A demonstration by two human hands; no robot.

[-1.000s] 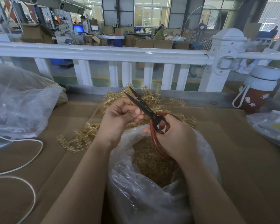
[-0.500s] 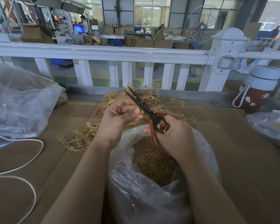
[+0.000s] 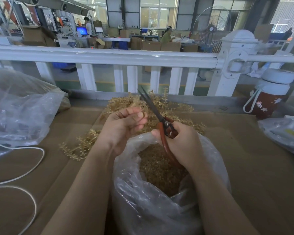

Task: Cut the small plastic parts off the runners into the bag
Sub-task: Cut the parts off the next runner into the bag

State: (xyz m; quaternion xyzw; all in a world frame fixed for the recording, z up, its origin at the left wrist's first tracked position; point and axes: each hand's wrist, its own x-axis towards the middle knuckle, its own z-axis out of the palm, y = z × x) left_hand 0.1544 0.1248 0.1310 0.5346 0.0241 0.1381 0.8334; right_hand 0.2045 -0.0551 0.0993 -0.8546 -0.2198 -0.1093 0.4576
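Right hand, at centre frame, is clamped round the reddish handles of the scissors, whose dark blades point up and to the left and lie nearly together. Left hand, just left of the blades, has its fingers curled in a pinch on a short gold runner (motion blur hides how much of it is left). Both hands work directly above the open mouth of the clear bag, which stands at lower centre of the frame on the cardboard-covered desk and already holds a deep layer of cut gold parts. Behind the hands, toward upper centre, lies the heap of uncut runners, with a few more strewn to the left of the bag.

The step in hand appears to be snipping parts from the pinched runner. To do it well, the runner should be held over the middle of the bag's mouth, so that each part drops inside and not onto the desk. The cut is best made near the pivot of the blades, close against the part, with the fingertips of the left hand kept clear of the edge. Small strokes would probably keep parts from springing away.

A second clear bag and a white cord lie at the left of the frame; a lidded bottle stands at the right.
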